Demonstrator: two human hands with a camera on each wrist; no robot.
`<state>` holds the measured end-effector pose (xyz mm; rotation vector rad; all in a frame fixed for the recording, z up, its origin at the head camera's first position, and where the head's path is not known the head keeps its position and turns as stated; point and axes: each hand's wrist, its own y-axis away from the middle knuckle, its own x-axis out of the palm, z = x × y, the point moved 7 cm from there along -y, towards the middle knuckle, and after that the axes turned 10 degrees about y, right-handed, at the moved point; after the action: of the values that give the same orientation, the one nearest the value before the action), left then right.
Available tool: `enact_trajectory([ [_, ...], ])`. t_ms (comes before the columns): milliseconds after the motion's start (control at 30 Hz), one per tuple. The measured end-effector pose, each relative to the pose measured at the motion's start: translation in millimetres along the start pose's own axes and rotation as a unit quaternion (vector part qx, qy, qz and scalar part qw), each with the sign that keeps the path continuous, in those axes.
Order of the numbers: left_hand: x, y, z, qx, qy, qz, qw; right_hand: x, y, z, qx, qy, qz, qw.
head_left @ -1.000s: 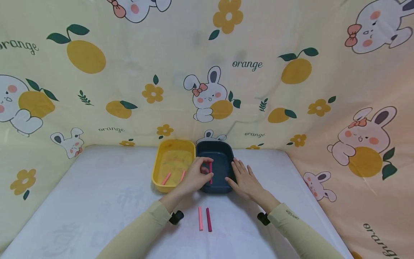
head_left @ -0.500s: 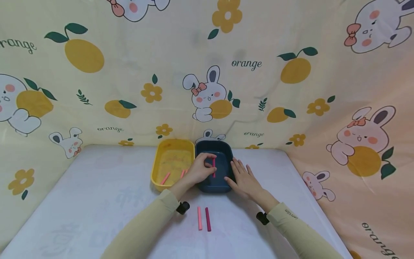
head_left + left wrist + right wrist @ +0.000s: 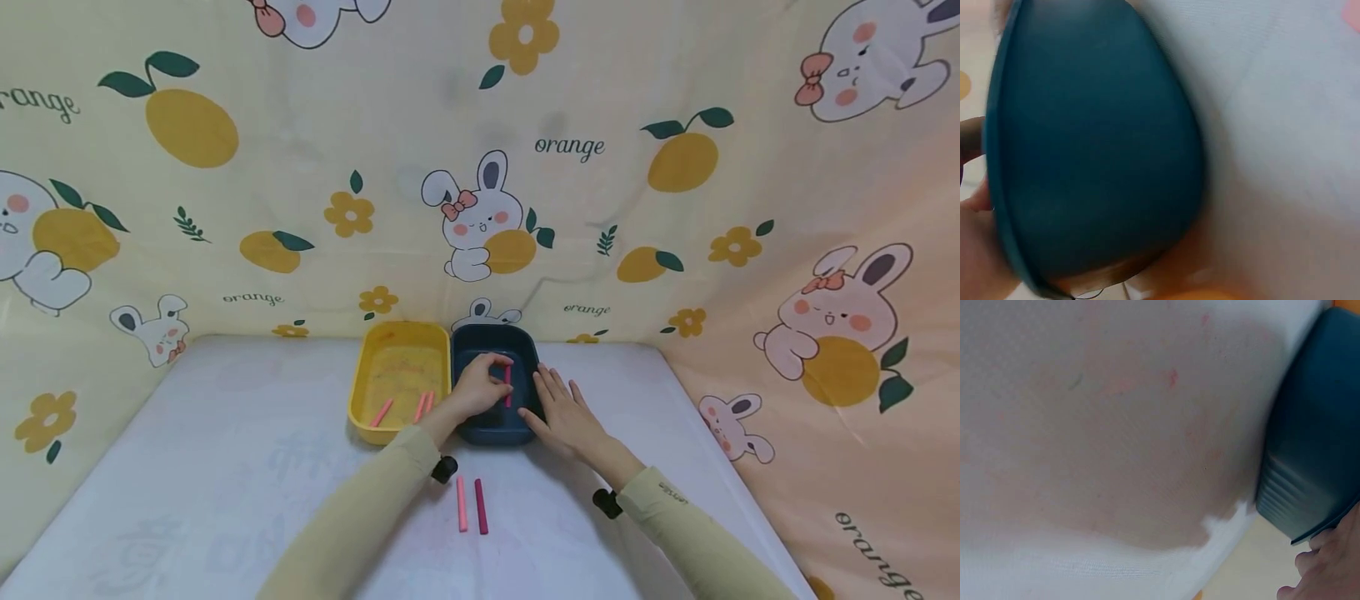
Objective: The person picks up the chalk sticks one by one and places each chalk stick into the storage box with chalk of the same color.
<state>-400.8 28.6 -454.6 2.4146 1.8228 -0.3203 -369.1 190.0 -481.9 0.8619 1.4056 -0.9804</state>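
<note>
My left hand reaches over the dark blue tray and holds a dark pink crayon-like stick between thumb and fingers. The stick points lengthwise along the tray; whether it touches the bottom I cannot tell. My right hand rests with straight fingers against the tray's right wall. In the left wrist view, the tray's outer wall fills the middle and hides the stick. The right wrist view shows right-hand fingers at the tray's rim.
A yellow tray adjoins the blue one on its left, holding light pink sticks. On the white table, nearer me, lie a light pink stick and a dark red stick. A printed cloth hangs behind.
My left hand has moved right over the blue tray, carrying the dark pink stick towards the tray's middle. More sticks in the yellow tray are uncovered. The right hand stays put.
</note>
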Motion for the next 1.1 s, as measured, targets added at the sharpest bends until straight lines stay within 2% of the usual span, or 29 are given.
enact_trajectory([
  [233,12.2,-10.0,11.4,-0.014,-0.025,0.006,0.9996,-2,0,2,-0.003,-0.006,0.004,1.0],
  [467,18.4,-19.7,20.2,-0.009,-0.071,0.009,0.9974,-3,1,3,-0.005,-0.01,0.007,1.0],
  [733,26.6,-32.3,40.6,-0.051,-0.125,0.035,0.9902,-5,3,3,-0.008,-0.002,-0.003,1.0],
  [1100,27.8,-31.9,37.3,-0.046,-0.14,0.045,0.9881,-5,2,2,-0.006,0.002,0.002,1.0],
])
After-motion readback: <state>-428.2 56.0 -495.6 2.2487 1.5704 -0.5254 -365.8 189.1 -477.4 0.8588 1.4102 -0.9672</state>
